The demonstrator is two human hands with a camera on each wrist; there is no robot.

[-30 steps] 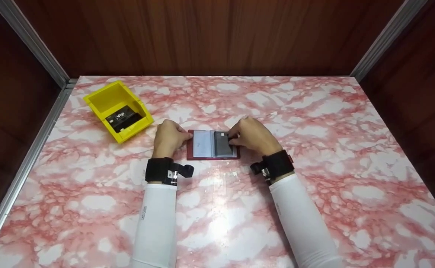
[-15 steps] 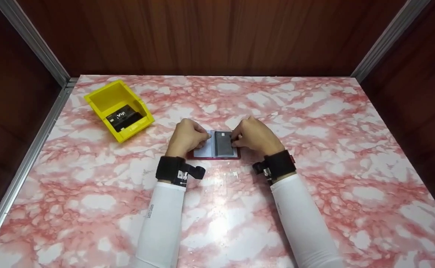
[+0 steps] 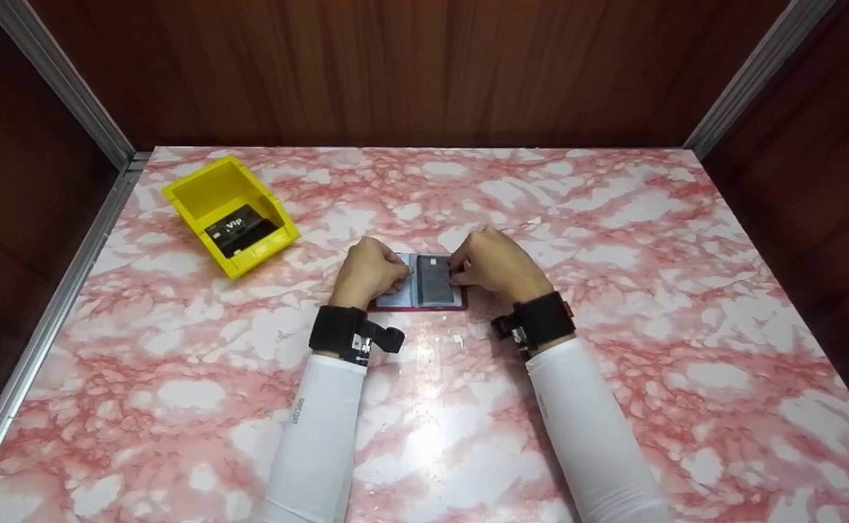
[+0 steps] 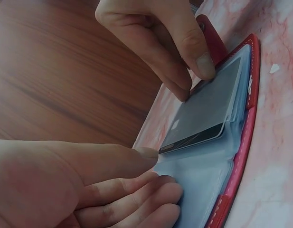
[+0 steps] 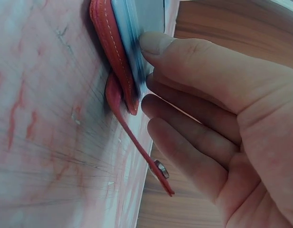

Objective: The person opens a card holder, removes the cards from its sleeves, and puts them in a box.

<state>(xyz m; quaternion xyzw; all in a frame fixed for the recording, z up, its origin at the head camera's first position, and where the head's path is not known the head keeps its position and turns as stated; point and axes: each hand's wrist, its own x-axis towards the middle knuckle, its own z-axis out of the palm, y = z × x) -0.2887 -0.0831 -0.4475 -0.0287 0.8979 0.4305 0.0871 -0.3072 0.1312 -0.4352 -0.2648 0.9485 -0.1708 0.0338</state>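
A red card holder (image 3: 428,309) with clear plastic sleeves lies spread on the table. In its right-hand sleeve sits a dark card (image 3: 436,280); the card's uncovered strip shows beside the fold in the left wrist view. My left hand (image 3: 372,270) is over the left page, its thumb tip touching the card's corner and its other fingers loosely bent above the plastic. At the outer edge, my right hand (image 3: 498,263) pinches the sleeve, thumb on top. The holder's strap (image 5: 141,149) with a metal snap sticks out below that hand in the right wrist view.
A yellow bin (image 3: 184,192) stands at the back left, with black cards (image 3: 239,225) inside, one marked "Vip". The table (image 3: 649,378) has a red-and-white marbled surface. Brown wood-grain panels (image 3: 409,73) rise around its back and sides.
My left hand has moved right, from the holder's left edge to the card beside the fold. My right hand stays at the right edge, its fingertips slightly farther out.
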